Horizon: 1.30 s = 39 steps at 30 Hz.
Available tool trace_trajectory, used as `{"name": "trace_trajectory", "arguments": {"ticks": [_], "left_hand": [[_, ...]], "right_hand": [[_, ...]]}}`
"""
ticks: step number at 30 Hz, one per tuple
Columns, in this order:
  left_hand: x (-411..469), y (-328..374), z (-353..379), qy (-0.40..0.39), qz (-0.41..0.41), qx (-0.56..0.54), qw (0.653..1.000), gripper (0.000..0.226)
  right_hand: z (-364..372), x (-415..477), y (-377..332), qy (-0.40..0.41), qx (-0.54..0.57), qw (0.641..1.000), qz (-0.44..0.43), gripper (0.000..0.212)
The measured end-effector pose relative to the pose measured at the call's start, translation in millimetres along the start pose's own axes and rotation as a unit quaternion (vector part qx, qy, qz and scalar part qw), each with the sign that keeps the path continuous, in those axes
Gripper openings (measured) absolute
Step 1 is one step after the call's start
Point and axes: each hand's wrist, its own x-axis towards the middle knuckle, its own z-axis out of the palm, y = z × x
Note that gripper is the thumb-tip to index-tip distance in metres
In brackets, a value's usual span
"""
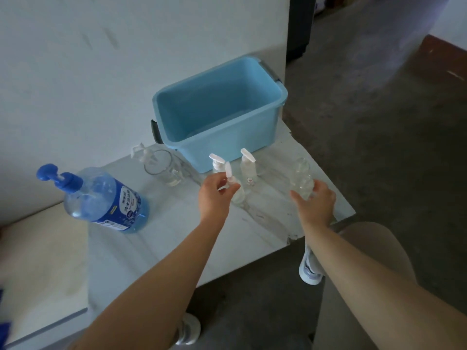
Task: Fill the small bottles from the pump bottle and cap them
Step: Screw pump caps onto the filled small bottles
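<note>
The big blue pump bottle [106, 198] stands at the left of the white table [177, 243]. My left hand [214, 195] pinches the white pump neck of a small clear bottle [237, 193] standing mid-table. Two more small bottles, one [217, 163] and the other [248, 165], stand with white pump caps fitted just behind it, in front of the blue tub. My right hand [316, 203] grips an uncapped small clear bottle [302, 183] near the table's right edge. Another clear bottle [302, 165] stands behind that one.
A light-blue plastic tub [219, 107] sits at the back of the table against the wall. A clear glass cup [164, 168] and a small pump bottle [142, 152] stand left of it. The table's right and front edges drop to a grey floor.
</note>
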Motion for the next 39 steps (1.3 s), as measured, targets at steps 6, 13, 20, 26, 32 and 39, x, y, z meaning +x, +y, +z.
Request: {"name": "trace_trajectory", "arguments": {"ticks": [6, 13, 20, 26, 32, 39], "left_hand": [[-8, -7, -21, -0.001, -0.003, -0.022, 1.000, 0.042], [5, -34, -84, 0.129, -0.025, -0.001, 0.991, 0.044], [57, -41, -138, 0.180, -0.087, -0.024, 0.980, 0.051], [103, -44, -145, 0.176, -0.131, -0.035, 0.975, 0.060], [131, -42, -141, 0.218, -0.163, 0.008, 0.962, 0.039], [128, -38, -134, 0.223, -0.102, 0.062, 0.968, 0.025]], "right_hand": [[1, -18, 3, -0.014, -0.003, 1.000, -0.009, 0.041], [31, -77, -34, -0.165, -0.007, 0.981, -0.100, 0.037], [85, -112, -89, -0.301, 0.021, 0.943, -0.142, 0.034], [123, -106, -109, -0.295, 0.031, 0.941, -0.161, 0.034], [138, -92, -108, -0.286, 0.035, 0.944, -0.159, 0.033], [134, -88, -103, -0.297, 0.074, 0.938, -0.161, 0.038]]}}
